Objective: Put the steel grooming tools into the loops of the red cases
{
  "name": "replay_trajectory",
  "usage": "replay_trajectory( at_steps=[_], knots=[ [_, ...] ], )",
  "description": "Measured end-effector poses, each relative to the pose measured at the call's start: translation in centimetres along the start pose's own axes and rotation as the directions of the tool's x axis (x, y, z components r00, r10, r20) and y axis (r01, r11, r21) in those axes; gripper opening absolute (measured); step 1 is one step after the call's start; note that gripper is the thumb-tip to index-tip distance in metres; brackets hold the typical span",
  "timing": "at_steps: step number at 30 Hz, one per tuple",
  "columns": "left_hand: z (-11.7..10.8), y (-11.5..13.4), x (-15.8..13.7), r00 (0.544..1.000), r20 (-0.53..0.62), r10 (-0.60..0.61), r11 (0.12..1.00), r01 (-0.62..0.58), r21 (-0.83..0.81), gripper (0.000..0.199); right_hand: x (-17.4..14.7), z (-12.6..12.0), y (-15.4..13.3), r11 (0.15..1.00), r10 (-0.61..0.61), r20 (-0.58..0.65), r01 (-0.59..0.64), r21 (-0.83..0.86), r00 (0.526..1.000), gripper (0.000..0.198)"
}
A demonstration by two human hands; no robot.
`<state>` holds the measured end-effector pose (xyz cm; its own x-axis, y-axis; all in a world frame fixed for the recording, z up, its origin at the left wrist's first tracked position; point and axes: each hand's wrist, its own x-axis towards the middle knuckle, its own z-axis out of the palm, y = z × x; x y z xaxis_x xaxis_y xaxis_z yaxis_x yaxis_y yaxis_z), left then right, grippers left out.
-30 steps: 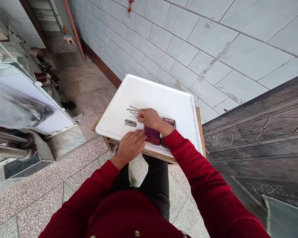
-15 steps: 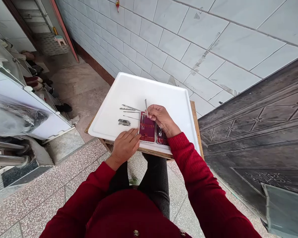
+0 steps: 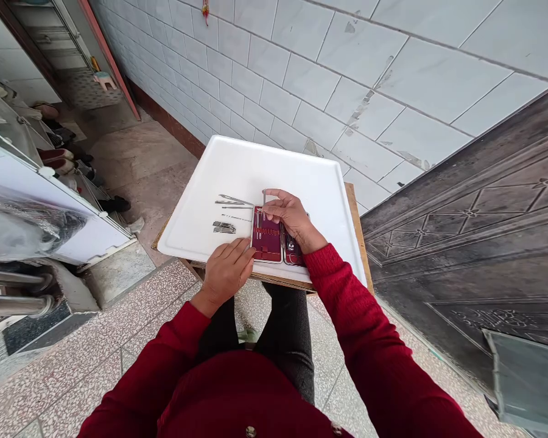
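pale tiles on the wall (image 3: 292, 67) rise beyond a white board (image 3: 274, 164), and in the head view the work gathers around an unfolded case (image 3: 269, 256) with a dark red lining, near the board's close edge. over the far edge of the case's left half, the right hand (image 3: 288, 216) pinches a thin metal tool (image 3: 264, 196) between thumb and fingers, one end poking out past them. at the case's near left corner the left hand (image 3: 227, 267) lies flat and loose, fingertips by the rim, with nothing visible in its grasp. left of the case lie slim metal tools (image 3: 235, 200) and, closer to the body, nail clippers (image 3: 223, 227). the pinched tool should be light, stiff and rather slick, liable to twist, so a fingertip hold around its middle seems best. the case looks light with a firm rim, probably quick to slide, and is best steadied by that rim; its row of loops (image 3: 269, 232) seems soft and narrow.
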<state>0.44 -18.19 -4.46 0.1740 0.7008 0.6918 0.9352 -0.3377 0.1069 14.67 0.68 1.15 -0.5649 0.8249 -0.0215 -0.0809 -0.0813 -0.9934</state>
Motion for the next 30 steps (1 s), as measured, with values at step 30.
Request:
replay_trajectory(
  at_steps=[30],
  knots=[
    [0.0,0.0,0.3,1.0,-0.005,0.013,0.999,-0.013,0.042,0.023,0.5,-0.6,1.8,0.927,-0.147,-0.171,0.075,-0.367,0.974,0.033]
  ],
)
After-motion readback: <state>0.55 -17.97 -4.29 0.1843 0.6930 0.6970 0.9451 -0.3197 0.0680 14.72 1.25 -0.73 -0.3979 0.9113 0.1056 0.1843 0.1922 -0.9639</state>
